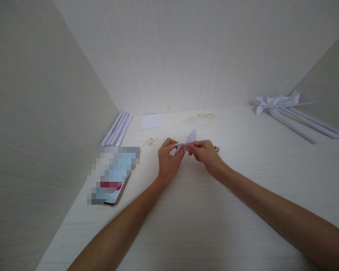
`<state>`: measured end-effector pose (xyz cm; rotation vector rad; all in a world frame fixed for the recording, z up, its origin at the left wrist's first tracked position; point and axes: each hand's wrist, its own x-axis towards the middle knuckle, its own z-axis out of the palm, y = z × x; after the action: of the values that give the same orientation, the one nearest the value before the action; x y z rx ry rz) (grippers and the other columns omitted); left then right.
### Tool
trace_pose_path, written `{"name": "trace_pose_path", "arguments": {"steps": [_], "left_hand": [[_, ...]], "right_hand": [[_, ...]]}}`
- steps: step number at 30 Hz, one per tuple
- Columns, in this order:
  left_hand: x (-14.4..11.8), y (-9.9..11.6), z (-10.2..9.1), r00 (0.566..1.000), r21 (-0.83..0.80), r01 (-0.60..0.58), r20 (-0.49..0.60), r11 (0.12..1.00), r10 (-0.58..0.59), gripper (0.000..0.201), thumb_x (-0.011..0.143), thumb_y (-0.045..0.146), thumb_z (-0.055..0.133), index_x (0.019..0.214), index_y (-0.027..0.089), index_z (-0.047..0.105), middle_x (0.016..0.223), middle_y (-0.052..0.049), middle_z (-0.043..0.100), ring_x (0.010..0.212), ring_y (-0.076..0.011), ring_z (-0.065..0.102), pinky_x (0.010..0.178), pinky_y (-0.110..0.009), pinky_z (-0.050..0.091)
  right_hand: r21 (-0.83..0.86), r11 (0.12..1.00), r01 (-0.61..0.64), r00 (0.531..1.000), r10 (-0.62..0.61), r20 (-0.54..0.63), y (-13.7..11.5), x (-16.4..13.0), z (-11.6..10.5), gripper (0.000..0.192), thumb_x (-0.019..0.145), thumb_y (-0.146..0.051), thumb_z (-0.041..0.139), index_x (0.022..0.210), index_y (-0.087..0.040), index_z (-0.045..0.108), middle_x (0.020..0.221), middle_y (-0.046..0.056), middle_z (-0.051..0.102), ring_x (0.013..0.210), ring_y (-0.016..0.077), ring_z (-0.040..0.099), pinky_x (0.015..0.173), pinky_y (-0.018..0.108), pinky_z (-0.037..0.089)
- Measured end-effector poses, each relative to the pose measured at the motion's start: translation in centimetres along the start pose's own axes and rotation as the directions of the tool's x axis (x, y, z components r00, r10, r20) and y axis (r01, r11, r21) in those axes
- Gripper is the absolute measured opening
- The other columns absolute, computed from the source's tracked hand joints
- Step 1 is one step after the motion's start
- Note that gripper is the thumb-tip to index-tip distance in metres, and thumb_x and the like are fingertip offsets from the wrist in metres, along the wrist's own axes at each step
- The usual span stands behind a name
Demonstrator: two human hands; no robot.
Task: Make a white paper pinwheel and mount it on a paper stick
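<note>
- Forearms, both bare, reach in from the bottom edge over the white table (243,226) and meet at its middle.
- Left hand (168,162): thumb and forefinger pinch the left side of the paper (191,136); the other fingers are curled, partly hidden.
- Right hand (205,153): thumb and fingertips pinch the paper's right side, close to the left thumb; the remaining fingers fold toward the palm.
- This paper is at the centre of the view, between the hands. It is thin, plain white with a faint lilac tint, and bent into flaps: one pointed flap stands upright above the fingers, another sticks out leftward, and a lower piece shows beside the left thumb. Its middle is hidden by the fingertips.
- Just beyond the right hand sits a small tan object (217,149) with dark spots, partly covered.
- Left of the left hand lies a phone (115,175), mostly pixelated.
- Behind it, white paper rolls (117,130) lie side by side, near a flat white sheet (151,121).
- Far right: overlapping paper pinwheels (278,103) with white sticks (302,122).
- Tan bits (150,141) lie near the left hand.
</note>
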<state>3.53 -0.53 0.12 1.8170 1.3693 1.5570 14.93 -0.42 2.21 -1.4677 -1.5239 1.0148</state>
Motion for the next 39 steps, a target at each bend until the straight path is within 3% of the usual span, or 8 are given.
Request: {"name": "trace_pose_path", "arguments": {"steps": [2,4,7,10,13,21,32,39], "left_hand": [[0.0,0.0,-0.1,1.000,-0.001,-0.001,0.004,1.000,0.001,0.014,0.066,0.012,0.056,0.054,0.018,0.059,0.059,0.003,0.050,0.059,-0.0099,0.046,0.057,-0.023,0.036],[0.1,0.0,-0.1,1.000,-0.005,0.006,0.010,1.000,-0.006,0.014,0.066,0.012,0.055,0.053,0.018,0.058,0.058,0.003,0.050,0.059,-0.0100,0.046,0.057,-0.023,0.036],[0.1,-0.1,0.0,0.999,-0.022,0.030,0.014,0.999,-0.030,0.014,0.066,0.013,0.056,0.054,0.018,0.059,0.059,0.003,0.049,0.060,-0.0104,0.046,0.058,-0.024,0.036],[0.1,-0.1,0.1,0.998,-0.044,0.055,0.024,0.997,-0.054,0.013,0.066,0.014,0.056,0.055,0.018,0.060,0.060,0.003,0.049,0.062,-0.0105,0.047,0.060,-0.024,0.037],[0.1,-0.3,0.2,0.994,-0.084,0.101,0.054,0.991,-0.097,0.012,0.067,0.015,0.055,0.056,0.017,0.061,0.061,0.002,0.050,0.063,-0.0106,0.048,0.062,-0.024,0.038],[0.7,-1.0,0.0,0.965,-0.167,0.237,0.150,0.957,-0.213,0.015,0.063,0.013,0.052,0.050,0.016,0.060,0.061,0.002,0.049,0.061,-0.0097,0.048,0.058,-0.022,0.038],[0.7,-1.5,0.3,0.944,-0.222,0.309,0.192,0.925,-0.270,0.011,0.060,0.015,0.055,0.055,0.016,0.064,0.059,0.002,0.054,0.059,-0.0097,0.049,0.055,-0.022,0.039],[0.8,-0.9,0.1,0.970,-0.150,0.222,0.139,0.963,-0.201,0.012,0.062,0.013,0.055,0.053,0.015,0.063,0.061,0.001,0.054,0.063,-0.0103,0.051,0.061,-0.024,0.040]], "right_hand": [[0.213,0.957,-0.199,0.977,0.177,0.120,-0.3,0.2,0.1,0.024,0.069,-0.019,0.043,0.046,-0.019,0.039,0.036,-0.008,0.025,0.032,0.0058,0.017,0.037,0.023,0.017],[0.236,0.951,-0.199,0.976,0.170,0.139,-0.2,0.3,0.1,0.023,0.069,-0.019,0.043,0.046,-0.019,0.038,0.037,-0.008,0.027,0.032,0.0057,0.017,0.037,0.024,0.017],[-0.123,0.979,0.165,0.984,-0.172,-0.042,0.5,0.1,0.0,0.026,0.071,-0.021,0.046,0.044,-0.017,0.045,0.040,-0.002,0.040,0.039,0.0083,0.032,0.043,0.024,0.023],[-0.583,0.725,0.366,0.880,-0.473,-0.035,1.2,-0.3,-0.3,0.023,0.074,-0.020,0.044,0.055,-0.015,0.056,0.055,0.004,0.057,0.047,0.0115,0.043,0.046,0.025,0.021],[-0.723,0.583,0.370,0.858,-0.514,0.025,1.4,-0.4,-0.4,0.024,0.077,-0.020,0.042,0.062,-0.015,0.061,0.061,0.006,0.062,0.048,0.0124,0.046,0.046,0.025,0.018],[-0.480,0.828,0.290,0.935,-0.352,-0.041,1.7,0.8,-0.6,0.026,0.072,-0.023,0.047,0.047,-0.016,0.051,0.044,-0.001,0.046,0.045,0.0096,0.037,0.046,0.024,0.022],[-0.088,0.983,0.159,0.984,-0.151,0.099,2.0,1.8,-1.3,0.029,0.068,-0.032,0.046,0.044,-0.016,0.046,0.035,-0.006,0.029,0.038,0.0066,0.026,0.042,0.023,0.019],[-0.453,0.840,0.299,0.946,-0.325,0.021,1.6,0.7,-1.1,0.028,0.071,-0.027,0.045,0.046,-0.016,0.047,0.044,-0.002,0.041,0.044,0.0084,0.031,0.046,0.024,0.019]]}}
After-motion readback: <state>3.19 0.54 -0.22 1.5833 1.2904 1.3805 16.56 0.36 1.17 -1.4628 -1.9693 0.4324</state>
